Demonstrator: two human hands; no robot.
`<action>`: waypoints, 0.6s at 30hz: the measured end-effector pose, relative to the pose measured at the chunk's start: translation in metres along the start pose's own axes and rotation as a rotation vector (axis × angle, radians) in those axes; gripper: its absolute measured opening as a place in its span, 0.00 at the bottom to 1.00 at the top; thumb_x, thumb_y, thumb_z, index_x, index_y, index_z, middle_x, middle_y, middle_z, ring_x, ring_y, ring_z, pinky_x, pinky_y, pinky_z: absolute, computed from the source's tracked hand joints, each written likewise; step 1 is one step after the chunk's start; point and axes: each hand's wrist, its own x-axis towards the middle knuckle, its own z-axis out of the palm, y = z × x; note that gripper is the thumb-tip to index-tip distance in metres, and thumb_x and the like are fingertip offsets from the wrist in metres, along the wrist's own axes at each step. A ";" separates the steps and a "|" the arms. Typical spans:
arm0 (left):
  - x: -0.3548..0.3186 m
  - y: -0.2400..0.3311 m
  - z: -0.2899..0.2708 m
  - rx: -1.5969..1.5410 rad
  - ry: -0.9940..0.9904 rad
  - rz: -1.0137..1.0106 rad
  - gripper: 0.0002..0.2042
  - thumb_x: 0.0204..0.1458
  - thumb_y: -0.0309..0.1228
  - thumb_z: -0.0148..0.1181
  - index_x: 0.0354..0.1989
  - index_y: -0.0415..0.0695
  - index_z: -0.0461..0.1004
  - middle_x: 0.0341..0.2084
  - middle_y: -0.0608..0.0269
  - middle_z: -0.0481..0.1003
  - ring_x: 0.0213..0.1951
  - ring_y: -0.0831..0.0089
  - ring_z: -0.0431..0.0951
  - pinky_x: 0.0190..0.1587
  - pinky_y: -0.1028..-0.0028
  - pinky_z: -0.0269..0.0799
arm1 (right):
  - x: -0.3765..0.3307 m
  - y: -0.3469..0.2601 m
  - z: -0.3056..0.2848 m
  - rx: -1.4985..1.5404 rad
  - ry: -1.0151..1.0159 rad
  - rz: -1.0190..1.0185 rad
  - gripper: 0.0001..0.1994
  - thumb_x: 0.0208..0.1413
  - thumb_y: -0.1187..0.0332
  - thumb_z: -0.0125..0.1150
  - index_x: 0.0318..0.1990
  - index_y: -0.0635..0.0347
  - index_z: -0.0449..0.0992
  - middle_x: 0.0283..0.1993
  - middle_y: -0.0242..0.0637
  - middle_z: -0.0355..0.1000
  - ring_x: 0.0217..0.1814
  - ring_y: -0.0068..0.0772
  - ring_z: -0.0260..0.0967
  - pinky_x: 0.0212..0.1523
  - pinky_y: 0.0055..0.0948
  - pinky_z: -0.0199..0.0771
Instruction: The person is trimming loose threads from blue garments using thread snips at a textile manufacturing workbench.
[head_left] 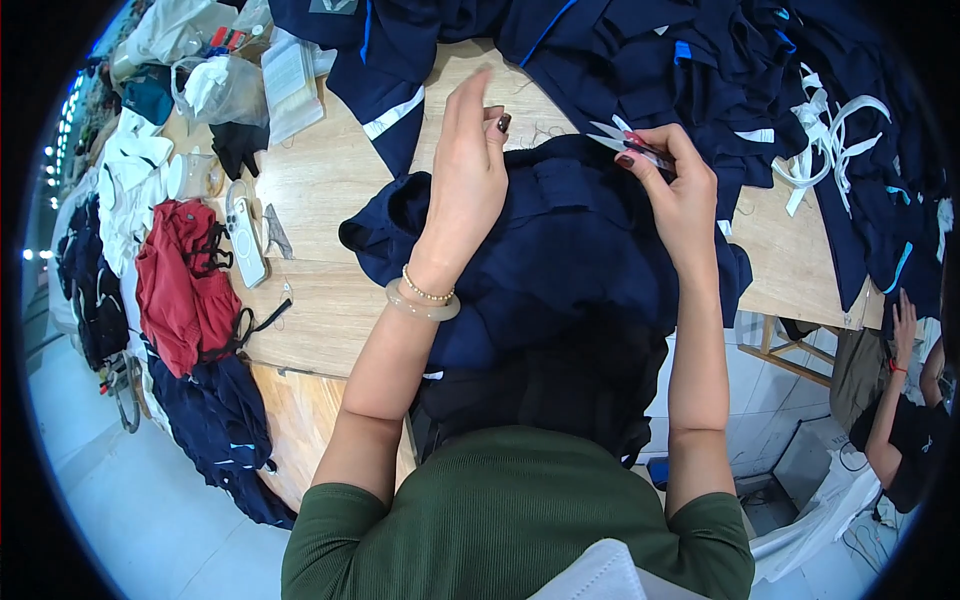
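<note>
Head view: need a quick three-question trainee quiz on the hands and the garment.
1. True or false: the right hand holds small white-handled thread snips.
2. What does the left hand rest on? A) red cloth B) dark navy fabric garment C) white phone
3. What is the table top made of?

Key: 1 true; 2 B; 3 light wood.

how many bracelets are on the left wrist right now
2: a pale bangle lower on the left wrist, and a beaded bracelet just above it, nearer the left hand. None visible on the other wrist.
</note>
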 end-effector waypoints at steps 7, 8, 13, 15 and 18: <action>-0.015 -0.001 0.005 0.287 -0.348 0.276 0.08 0.43 0.27 0.66 0.34 0.44 0.79 0.40 0.65 0.71 0.41 0.65 0.70 0.45 0.70 0.69 | -0.006 0.004 0.000 0.198 0.028 0.149 0.10 0.54 0.68 0.64 0.38 0.65 0.74 0.32 0.35 0.76 0.35 0.20 0.71 0.39 0.19 0.68; -0.014 -0.003 0.007 0.318 -0.353 0.313 0.07 0.42 0.27 0.67 0.32 0.46 0.80 0.38 0.66 0.71 0.39 0.67 0.70 0.43 0.71 0.69 | -0.007 0.004 0.000 0.213 0.027 0.150 0.10 0.55 0.68 0.64 0.39 0.65 0.74 0.32 0.35 0.75 0.35 0.19 0.70 0.39 0.18 0.67; -0.010 -0.004 0.009 0.206 -0.365 0.221 0.02 0.49 0.22 0.60 0.31 0.41 0.75 0.34 0.63 0.72 0.33 0.69 0.73 0.37 0.73 0.70 | -0.010 0.006 0.001 0.300 0.026 0.188 0.09 0.55 0.69 0.63 0.39 0.66 0.74 0.32 0.35 0.75 0.35 0.18 0.70 0.39 0.16 0.67; -0.009 -0.004 0.010 0.174 -0.333 0.208 0.02 0.52 0.20 0.57 0.32 0.39 0.74 0.31 0.63 0.73 0.30 0.72 0.74 0.32 0.77 0.69 | -0.010 0.004 0.000 0.383 0.030 0.211 0.09 0.55 0.70 0.63 0.40 0.66 0.74 0.32 0.35 0.75 0.35 0.18 0.69 0.39 0.16 0.67; -0.013 -0.006 0.008 -0.032 -0.209 -0.042 0.03 0.59 0.21 0.49 0.36 0.37 0.70 0.27 0.61 0.76 0.26 0.80 0.73 0.27 0.82 0.68 | -0.011 -0.001 0.005 0.372 -0.027 0.275 0.08 0.53 0.73 0.64 0.39 0.66 0.74 0.33 0.35 0.75 0.36 0.18 0.70 0.40 0.17 0.68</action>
